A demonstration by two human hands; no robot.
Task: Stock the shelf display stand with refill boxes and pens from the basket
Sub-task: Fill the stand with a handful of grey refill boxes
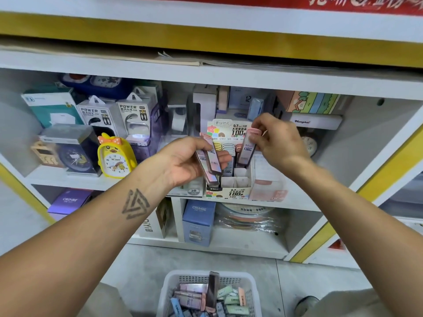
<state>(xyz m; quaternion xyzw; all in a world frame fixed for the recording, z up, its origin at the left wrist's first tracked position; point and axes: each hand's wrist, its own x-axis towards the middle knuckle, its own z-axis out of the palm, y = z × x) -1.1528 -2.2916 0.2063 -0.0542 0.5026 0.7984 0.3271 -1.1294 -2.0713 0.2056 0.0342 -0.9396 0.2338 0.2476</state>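
Refill boxes: the right hand (pixel 278 143) pinches one refill box (pixel 246 152) upright above the display stand (pixel 235 179) on the shelf; the left hand (pixel 190 163) grips apparently two spares (pixel 210 161). More lie in the basket (pixel 209 294). Tilted entry could jam it against a divider.

Small stationery/gift shop, by the look of it. White shelving (pixel 206 74) w/ yellow trim, cubbies packed w/ boxed retail goods: two POWER BANK packs (pixel 114 113) at the middle shelf's left end, a yellow chick alarm clock (pixel 115 156) at its front edge, CRUHRE boxes (pixel 199 223) on the shelf below. A printed cardboard display stand (pixel 233 177) for 0.7 HB lead refills sits at the shelf's front edge. Red banner w/ characters (pixel 343 2) along the top. White stock basket (pixel 206 277) of refill boxes on the floor.
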